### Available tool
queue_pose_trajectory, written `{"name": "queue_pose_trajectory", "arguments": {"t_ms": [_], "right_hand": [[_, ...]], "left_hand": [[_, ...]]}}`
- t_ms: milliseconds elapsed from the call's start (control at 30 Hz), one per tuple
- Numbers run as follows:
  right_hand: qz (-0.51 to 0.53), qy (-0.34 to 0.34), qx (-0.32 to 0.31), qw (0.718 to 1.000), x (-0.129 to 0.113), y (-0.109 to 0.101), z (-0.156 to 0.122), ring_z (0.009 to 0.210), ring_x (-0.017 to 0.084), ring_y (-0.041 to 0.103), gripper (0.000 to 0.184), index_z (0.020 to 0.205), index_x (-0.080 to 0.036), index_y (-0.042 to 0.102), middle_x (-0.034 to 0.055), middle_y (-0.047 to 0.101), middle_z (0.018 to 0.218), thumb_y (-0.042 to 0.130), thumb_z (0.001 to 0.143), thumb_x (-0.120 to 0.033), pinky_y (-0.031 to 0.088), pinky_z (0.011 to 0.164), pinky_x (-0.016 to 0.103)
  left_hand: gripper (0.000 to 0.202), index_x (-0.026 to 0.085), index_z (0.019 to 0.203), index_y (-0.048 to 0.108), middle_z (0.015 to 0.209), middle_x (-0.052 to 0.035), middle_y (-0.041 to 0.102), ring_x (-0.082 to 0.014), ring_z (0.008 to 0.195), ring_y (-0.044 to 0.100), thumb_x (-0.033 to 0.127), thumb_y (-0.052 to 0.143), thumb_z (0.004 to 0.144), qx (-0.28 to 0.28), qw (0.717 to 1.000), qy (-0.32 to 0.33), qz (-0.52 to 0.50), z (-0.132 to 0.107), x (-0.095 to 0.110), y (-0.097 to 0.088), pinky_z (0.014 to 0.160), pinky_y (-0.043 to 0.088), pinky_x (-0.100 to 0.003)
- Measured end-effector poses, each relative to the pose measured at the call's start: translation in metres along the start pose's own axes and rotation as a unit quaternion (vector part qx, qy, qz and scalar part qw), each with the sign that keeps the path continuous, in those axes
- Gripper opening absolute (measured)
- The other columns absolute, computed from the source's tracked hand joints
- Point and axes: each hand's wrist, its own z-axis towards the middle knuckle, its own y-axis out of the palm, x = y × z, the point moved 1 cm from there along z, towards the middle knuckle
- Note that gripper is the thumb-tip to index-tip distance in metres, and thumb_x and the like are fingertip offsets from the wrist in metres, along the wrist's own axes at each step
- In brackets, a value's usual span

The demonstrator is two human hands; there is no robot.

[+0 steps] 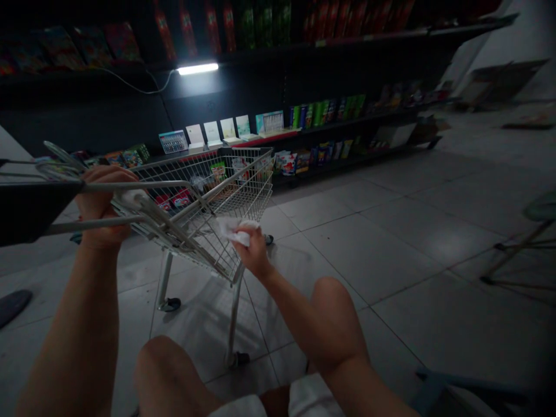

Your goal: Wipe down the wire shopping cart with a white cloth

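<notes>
Our right hand's fingers [248,236] are pinched shut on a white cloth [232,230]. The cloth touches the thin wires at the end of a shopping cart [243,174], and our right hand [255,253] is close by them. Our left hand's fingers [102,179] are curled tight around a metal bar [160,185] at the top of the cart, so our left hand [102,205] is holding on. A bit of white cloth [130,198] sits just beside those fingers, on the cart.

The cart stands right in front of us on a gray tile floor [369,255], with small wheels [169,304] under it. Our bare knees [334,313] and white shorts [313,399] are below our arms. Past the cart, a dark shelf [347,133] holds bright packs [325,113] and white cards [212,133]. A bright lamp [197,69] shines above them.
</notes>
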Motion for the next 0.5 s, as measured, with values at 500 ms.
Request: {"name": "queue_pose_trajectory", "arguments": {"t_ms": [500], "right_hand": [[-0.077, 0.034, -0.054, 0.995, 0.036, -0.013, 0.210, 0.062, 0.011, 0.047, 0.035, 0.063, -0.019, 0.048, -0.0021, 0.049, 0.065, 0.048, 0.095, -0.033, 0.037, 0.069, 0.028]], "left_hand": [[0.078, 0.020, 0.067, 0.060, 0.063, -0.0030, 0.060, -0.0142, 0.057, 0.057, 0.087, 0.023, 0.082, 0.022, 0.999, 0.035, -0.019, 0.001, 0.000, 0.000, 0.057, 0.042, -0.029]]}}
